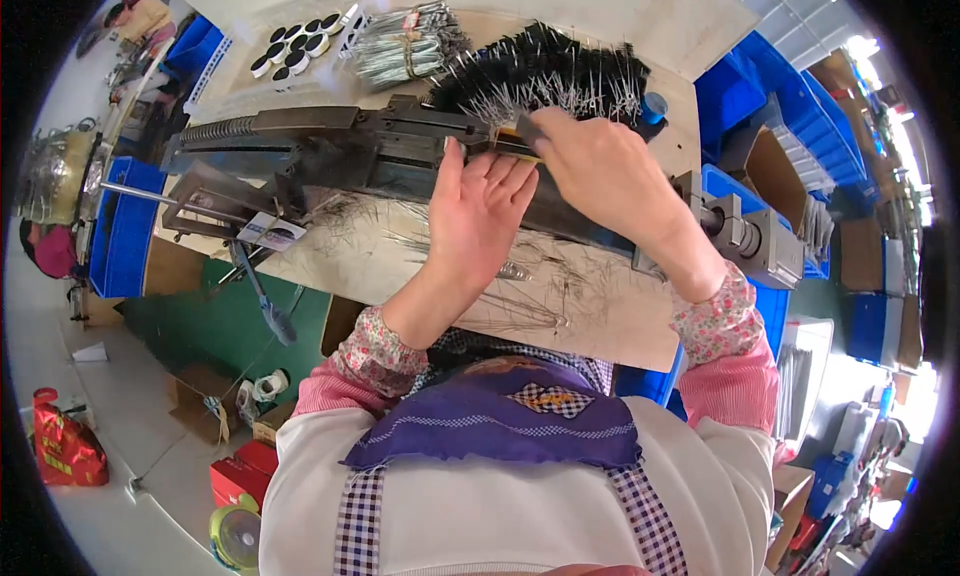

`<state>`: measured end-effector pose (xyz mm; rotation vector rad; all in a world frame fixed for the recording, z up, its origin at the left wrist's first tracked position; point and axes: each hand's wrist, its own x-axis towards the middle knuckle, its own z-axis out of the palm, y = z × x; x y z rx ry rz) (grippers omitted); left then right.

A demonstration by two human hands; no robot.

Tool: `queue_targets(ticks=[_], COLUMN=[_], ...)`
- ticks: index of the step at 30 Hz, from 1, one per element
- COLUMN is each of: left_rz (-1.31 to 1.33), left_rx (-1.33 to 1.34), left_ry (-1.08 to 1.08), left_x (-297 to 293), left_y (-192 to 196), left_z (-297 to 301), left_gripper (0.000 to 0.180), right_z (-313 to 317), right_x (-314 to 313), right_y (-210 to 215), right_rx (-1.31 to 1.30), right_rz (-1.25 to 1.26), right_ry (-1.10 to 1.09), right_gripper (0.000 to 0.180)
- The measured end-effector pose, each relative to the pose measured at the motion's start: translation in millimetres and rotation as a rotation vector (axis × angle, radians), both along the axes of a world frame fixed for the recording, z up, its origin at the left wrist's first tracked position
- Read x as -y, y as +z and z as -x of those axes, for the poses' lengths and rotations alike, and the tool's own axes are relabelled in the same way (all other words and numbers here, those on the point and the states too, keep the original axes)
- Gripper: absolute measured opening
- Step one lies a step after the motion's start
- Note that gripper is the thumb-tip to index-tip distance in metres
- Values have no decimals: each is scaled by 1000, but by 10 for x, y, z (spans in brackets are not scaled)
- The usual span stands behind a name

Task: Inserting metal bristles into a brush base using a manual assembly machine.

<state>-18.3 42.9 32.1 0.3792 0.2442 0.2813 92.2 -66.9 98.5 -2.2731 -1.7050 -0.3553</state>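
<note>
A long dark metal machine (400, 141) with a coil spring at its left end lies across the bench. My left hand (475, 211) is palm up at its near edge, fingers stretched out and thumb raised; nothing shows in the palm. My right hand (610, 171) reaches in from the right, its fingers closed by a dark flat piece (528, 129) at their tips. A narrow yellow strip (520, 157) shows just beyond the left fingertips. Behind the machine lies a heap of black-bristled wire brushes (560, 76). The right fingertips are partly hidden.
A banded bundle of wire stems (410, 51) lies left of the brushes. Beside it a clear tray (225, 86) holds several white, black-topped rolls. Loose wires (530, 311) litter the wooden bench (630, 331). Blue bins (735, 91) stand at right; a shaft fitting (745, 236) projects near my right forearm.
</note>
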Motion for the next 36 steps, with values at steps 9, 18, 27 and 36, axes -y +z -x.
queue_targets(ticks=[9,18,27,36], left_rz=[-56,21,-791,-1462], left_rx=[-39,-311,169,-1977], left_ry=[-43,79,-315,516], left_x=[-105,318,-66,-1703], left_y=[139,-290,-156,-326], left_z=[-134,-66,838,2693], left_gripper=[59,60,55,83], right_z=[-15,759,807,728], right_x=[-125,1008,1297,1264], right_y=[-142,-783,-1458,-1272], right_rx=[11,-420,-804,-1038], right_rz=[39,79,121,-137], right_ry=[-25,104,-51,-246], right_gripper=[9,21,20,16])
